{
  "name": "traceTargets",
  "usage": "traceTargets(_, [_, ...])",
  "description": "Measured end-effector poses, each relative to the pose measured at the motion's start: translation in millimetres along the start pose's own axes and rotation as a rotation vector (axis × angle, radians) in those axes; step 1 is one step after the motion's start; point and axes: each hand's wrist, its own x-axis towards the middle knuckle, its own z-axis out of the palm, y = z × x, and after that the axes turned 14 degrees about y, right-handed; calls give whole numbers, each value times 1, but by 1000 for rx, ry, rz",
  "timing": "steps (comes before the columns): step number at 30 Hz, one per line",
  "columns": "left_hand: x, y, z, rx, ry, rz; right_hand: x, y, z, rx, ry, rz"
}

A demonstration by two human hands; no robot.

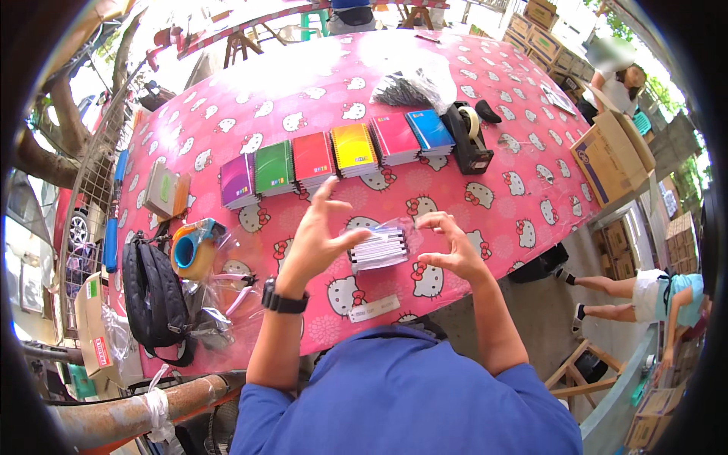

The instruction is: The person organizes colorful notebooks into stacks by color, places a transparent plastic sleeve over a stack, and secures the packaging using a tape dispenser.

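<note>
A small stack of spiral notebooks [378, 249] lies near the table's front edge, page edges toward me, with something clear and shiny over its top. My left hand [319, 231] is at the stack's left side, thumb reaching over its corner, fingers spread. To the right of the stack, my right hand [449, 246] is held apart from it, fingers curved and open, nothing in them. Beyond my hands runs a row of spiral notebook stacks: purple [239, 180], green [274, 167], red [313, 158], yellow [354, 149], pink [396, 137] and blue [431, 132].
A black tape dispenser [467, 140] stands at the row's right end, near a plastic bag [425, 85]. On the left are a black backpack [154, 296], a large tape roll [193, 248] and pliers [241, 292]. A paper strip [374, 309] lies in front. People and cartons [614, 158] are rightward.
</note>
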Motion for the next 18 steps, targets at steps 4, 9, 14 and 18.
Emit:
traceTargets(4, [15,13,25,247,87,169,-2,-8,19,-57,12,-128])
traceTargets(9, [-8,-9,9,-256,673,120,-4,-4,27,-112,-48,-276])
traceTargets(14, [-68,-38,0,121,34,369,-2,2,29,-97,-155,-292])
traceTargets(18, [-73,-37,2,210,-128,322,3,-4,27,-233,-253,-320])
